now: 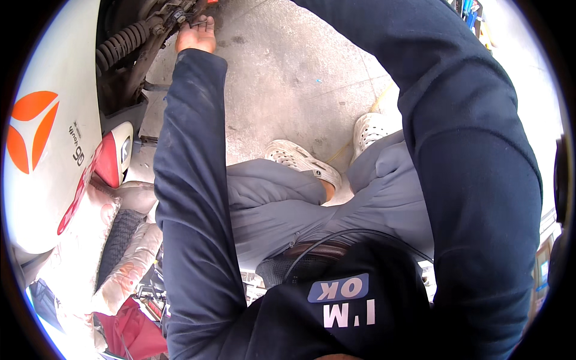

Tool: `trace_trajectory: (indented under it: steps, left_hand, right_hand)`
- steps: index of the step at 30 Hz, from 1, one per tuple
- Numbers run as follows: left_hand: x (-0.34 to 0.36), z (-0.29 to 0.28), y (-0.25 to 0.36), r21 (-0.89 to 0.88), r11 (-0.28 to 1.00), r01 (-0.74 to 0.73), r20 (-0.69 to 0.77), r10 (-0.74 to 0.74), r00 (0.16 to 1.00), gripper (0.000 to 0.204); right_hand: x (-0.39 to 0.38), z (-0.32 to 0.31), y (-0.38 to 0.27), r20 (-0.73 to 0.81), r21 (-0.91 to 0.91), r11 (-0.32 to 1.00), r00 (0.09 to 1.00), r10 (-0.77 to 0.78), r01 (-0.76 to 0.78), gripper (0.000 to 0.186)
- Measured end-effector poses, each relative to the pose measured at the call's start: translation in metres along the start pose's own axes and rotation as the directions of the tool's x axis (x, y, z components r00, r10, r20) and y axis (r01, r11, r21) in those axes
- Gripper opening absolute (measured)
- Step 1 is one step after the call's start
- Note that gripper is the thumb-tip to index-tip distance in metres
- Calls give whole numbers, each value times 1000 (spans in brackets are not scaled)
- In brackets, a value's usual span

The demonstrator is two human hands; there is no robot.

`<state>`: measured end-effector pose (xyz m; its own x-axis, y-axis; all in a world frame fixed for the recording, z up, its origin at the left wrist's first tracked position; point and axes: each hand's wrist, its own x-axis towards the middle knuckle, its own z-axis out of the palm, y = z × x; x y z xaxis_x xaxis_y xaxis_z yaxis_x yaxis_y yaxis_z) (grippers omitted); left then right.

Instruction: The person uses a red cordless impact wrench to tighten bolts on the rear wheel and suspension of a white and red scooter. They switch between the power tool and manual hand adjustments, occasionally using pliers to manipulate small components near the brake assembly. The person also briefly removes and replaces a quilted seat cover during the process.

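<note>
My left hand (197, 39) reaches up to the underside of a white scooter (63, 72), palm turned toward me. Its fingers are curled beside a metal bolt and linkage (179, 16); a thin dark piece shows at the fingertips, too small to name. Next to the hand, a coil spring shock absorber (123, 47) with dark, dirty coils runs down to the left. The right arm (462, 120) arches over the top edge, so the right hand is out of view. A small orange-red piece (212, 2) peeks in at the top edge, near my left fingers.
I am low over a grey concrete floor (288, 78), with pale clogs (297, 157) on my feet. A red and white light (114, 155) sticks out from the scooter. Padded fabric (129, 270) and a dark red cloth (133, 330) hang at the lower left. A yellowish hose (383, 96) crosses the floor.
</note>
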<state>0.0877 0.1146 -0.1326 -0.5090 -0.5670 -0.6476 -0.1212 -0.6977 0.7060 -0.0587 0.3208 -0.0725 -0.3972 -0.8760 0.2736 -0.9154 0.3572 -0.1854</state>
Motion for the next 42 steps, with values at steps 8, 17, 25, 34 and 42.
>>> trace_trajectory:
  steps: [8, 17, 25, 34, 42]
  left_hand:
    - [-3, 2, 0, 53, 998, 15, 35, -17, 999, 28]
    - [7, 6, -5, 40, 999, -13, -39, 14, 999, 24]
    - [12, 7, 2, 195, 980, -43, -145, 73, 987, 19]
    - [13, 3, 9, 341, 940, -33, 15, 30, 999, 19]
    - [-1, 12, 11, 338, 941, -31, -10, 37, 999, 18]
  right_hand:
    - [-6, 7, -17, -71, -161, 977, 989, 131, -140, 61]
    - [2, -17, -14, 233, 23, 991, 964, 125, -134, 60]
    - [12, -27, -15, 374, -49, 993, 920, 114, -103, 51]
    - [13, -27, -17, 460, -88, 984, 870, 179, -156, 54]
    - [4, -25, -24, 383, -44, 972, 895, 229, -230, 55]
